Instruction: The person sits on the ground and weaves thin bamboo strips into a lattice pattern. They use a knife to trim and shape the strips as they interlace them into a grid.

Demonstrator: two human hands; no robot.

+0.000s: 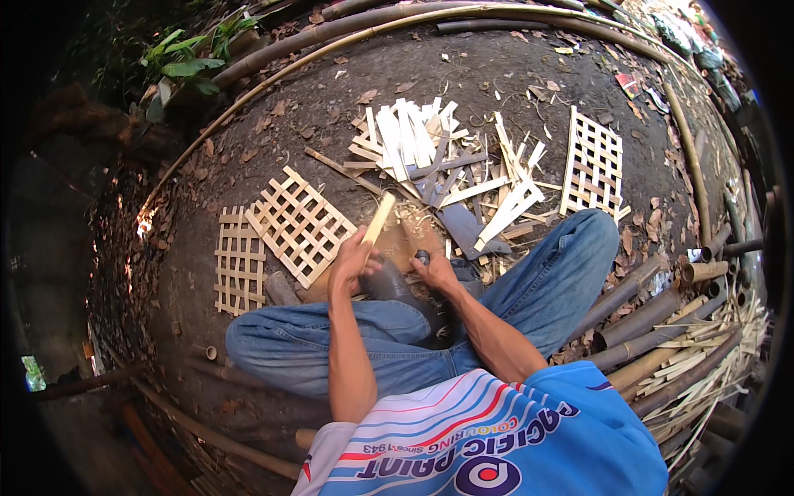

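My left hand [354,258] is closed round a pale split bamboo strip [380,217], which sticks up and away from me. Beside it, my right hand [438,273] is wrapped round a dark rounded handle [423,256]; the tool's working end cannot be made out. Both hands are above my crossed legs, in front of a brown board [413,235] scattered with thin shavings. To the left lie a woven bamboo lattice panel [303,225] and a second, duller lattice panel [240,260] partly under it. Another lattice panel [593,164] lies at the right.
Ahead is a heap of pale bamboo strips [405,136] and dark offcuts. Long bamboo poles [364,33] curve along the far edge. Bamboo tubes [641,318] and a pile of thin slivers [703,355] lie to the right. Dry leaves cover parts of the dirt ground [488,70].
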